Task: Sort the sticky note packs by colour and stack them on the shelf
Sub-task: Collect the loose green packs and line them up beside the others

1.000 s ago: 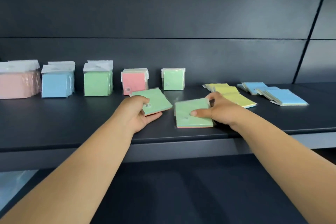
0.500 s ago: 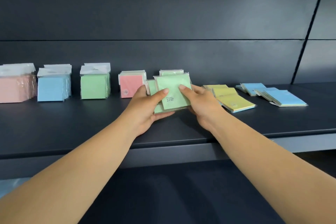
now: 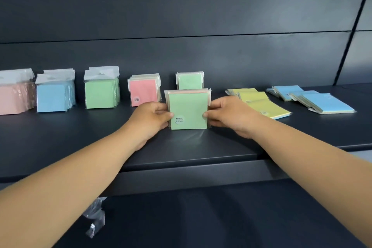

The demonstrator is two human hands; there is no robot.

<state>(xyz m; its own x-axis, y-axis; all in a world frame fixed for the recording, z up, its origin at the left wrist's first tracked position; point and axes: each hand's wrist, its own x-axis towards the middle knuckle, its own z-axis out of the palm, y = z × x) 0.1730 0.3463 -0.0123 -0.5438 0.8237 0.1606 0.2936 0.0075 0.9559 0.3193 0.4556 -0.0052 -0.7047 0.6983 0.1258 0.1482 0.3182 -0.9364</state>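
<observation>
Green sticky note packs (image 3: 188, 109) stand upright on edge on the dark shelf (image 3: 60, 147), gathered into one bundle. My left hand (image 3: 150, 120) grips the bundle's left side and my right hand (image 3: 229, 116) grips its right side. Directly behind it stands another upright green stack (image 3: 189, 80). Along the back to the left stand upright stacks: red-pink (image 3: 144, 91), green (image 3: 101, 91), blue (image 3: 54, 94) and pale pink (image 3: 14, 94). Yellow packs (image 3: 261, 104) and blue packs (image 3: 322, 102) lie flat to the right.
The shelf's front edge (image 3: 181, 162) runs just below my wrists, with a dark back panel (image 3: 181, 6) behind the stacks. A lower dark shelf (image 3: 181, 217) lies beneath, with a crumpled clear plastic wrapper (image 3: 94, 217) at its left.
The two green packs, earlier apart and flat, one under each hand, were brought together, turned upright and set on edge on the shelf between both hands.
</observation>
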